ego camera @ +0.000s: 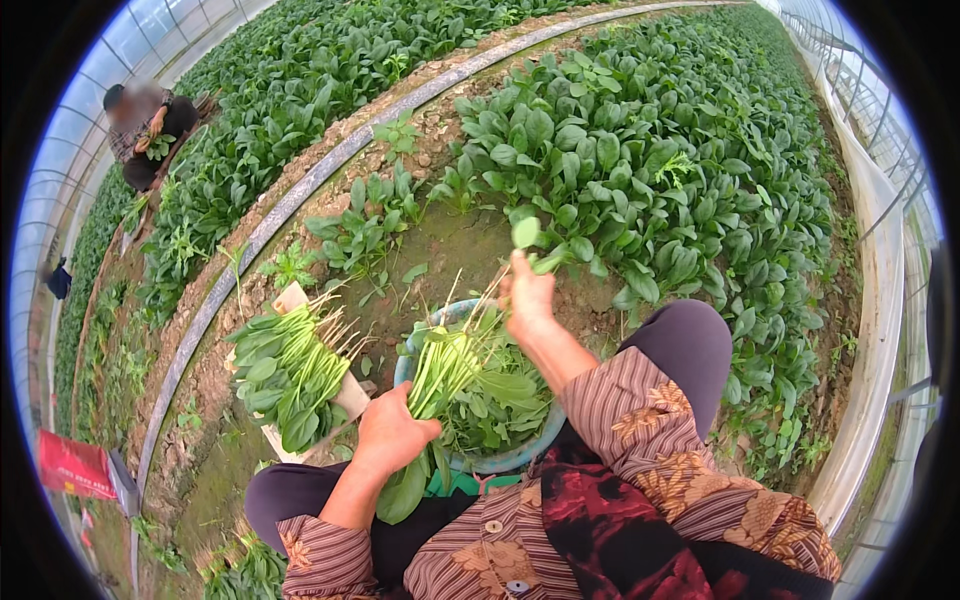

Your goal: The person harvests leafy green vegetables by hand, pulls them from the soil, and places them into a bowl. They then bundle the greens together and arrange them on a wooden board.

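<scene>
My left hand (394, 431) is closed around a bunch of leafy spinach-like greens (442, 371), its pale stems and roots pointing up and its leaves hanging down. Up and to the right, my right hand (529, 296) pinches a few green leaves and stems (544, 262); the fingertips are partly hidden. Between my knees stands a round blue tub (551, 435) holding loose leaves and stems. Left of it, a pile of similar greens (292, 367) lies on a pale board (352, 397), roots towards the upper right.
Dense leafy plants (600, 165) grow ahead and to the right. A long grey flat hose (322, 169) curves along the soil on the left. Another person (146, 131) crouches at the upper left. More cut greens (247, 570) lie at the lower left, with a red item (75, 465) beyond.
</scene>
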Demonstrator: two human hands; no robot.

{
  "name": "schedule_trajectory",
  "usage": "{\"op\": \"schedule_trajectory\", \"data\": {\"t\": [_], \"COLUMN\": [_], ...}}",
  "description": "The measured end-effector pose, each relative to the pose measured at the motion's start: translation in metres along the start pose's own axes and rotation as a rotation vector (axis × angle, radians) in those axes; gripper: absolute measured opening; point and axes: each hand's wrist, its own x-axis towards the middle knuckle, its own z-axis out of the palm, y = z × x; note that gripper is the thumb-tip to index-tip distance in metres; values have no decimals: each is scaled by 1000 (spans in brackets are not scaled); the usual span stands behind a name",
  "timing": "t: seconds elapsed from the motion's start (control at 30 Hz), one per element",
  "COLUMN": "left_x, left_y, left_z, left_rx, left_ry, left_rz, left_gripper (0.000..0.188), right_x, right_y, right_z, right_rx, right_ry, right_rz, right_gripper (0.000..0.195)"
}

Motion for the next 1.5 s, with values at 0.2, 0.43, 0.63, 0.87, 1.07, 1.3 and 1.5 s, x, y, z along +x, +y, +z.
{"op": "schedule_trajectory", "data": {"t": [0.2, 0.43, 0.63, 0.87, 1.07, 1.3, 1.5], "left_x": [1, 16, 26, 27, 20, 12, 15], "left_y": [16, 8, -3, -8, 4, -4, 2], "left_z": [-15, -14, -9, -11, -29, -32, -29], "left_rx": [456, 782, 940, 996, 907, 865, 902], "left_ry": [441, 701, 820, 892, 1028, 1088, 1128], "left_rz": [79, 310, 375, 457, 624, 713, 716], "left_gripper": [54, 41, 33, 27, 30, 40, 30], "right_x": [13, -1, -53, -49, 40, -14, -50], "right_y": [24, 14, -26, -38, 53, -22, -60], "right_z": [-58, -44, -22, -23, -87, -30, -22], "right_rx": [-1059, -478, -539, -494, -724, -285, -573], "right_ry": [-498, -691, -1071, -913, -717, -704, -1014], "right_rz": [-17, 170, 165, 33, -384, -88, -363], "right_gripper": [42, 59, 48, 15, 22, 22, 23]}}
